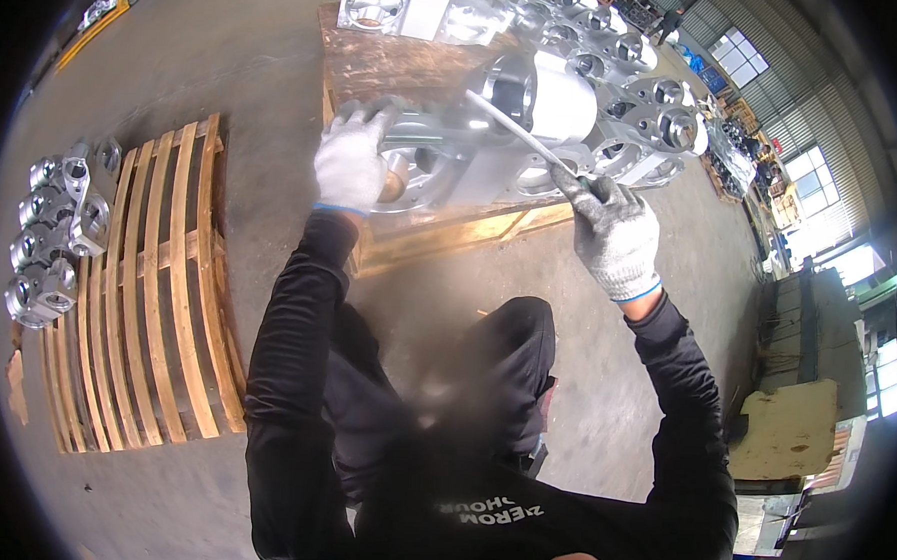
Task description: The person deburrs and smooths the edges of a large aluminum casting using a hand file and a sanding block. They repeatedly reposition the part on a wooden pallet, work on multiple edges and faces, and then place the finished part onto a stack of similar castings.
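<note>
My left hand [350, 161], in a white glove, rests on the left end of a silvery metal casting [463, 176], its fingers bent over the edge. A brownish round surface [396, 178] shows in the casting's opening beside that palm. In my right hand [616, 232], gloved in grey-stained white, is a thin pale rod [515, 129] that slants up and left over the casting. The rod's exact kind cannot be made out. Behind it stands a larger casting with a round bore [566, 100]. These parts lie on a wooden pallet with a brown top [388, 65].
More bored castings [665, 124] crowd the pallet's right and far sides. On my left lies a slatted wooden pallet [158, 287], with several castings [55, 233] at its far-left edge. A pale yellowish panel [787, 430] stands at the right. Far off, a person [670, 24] is visible.
</note>
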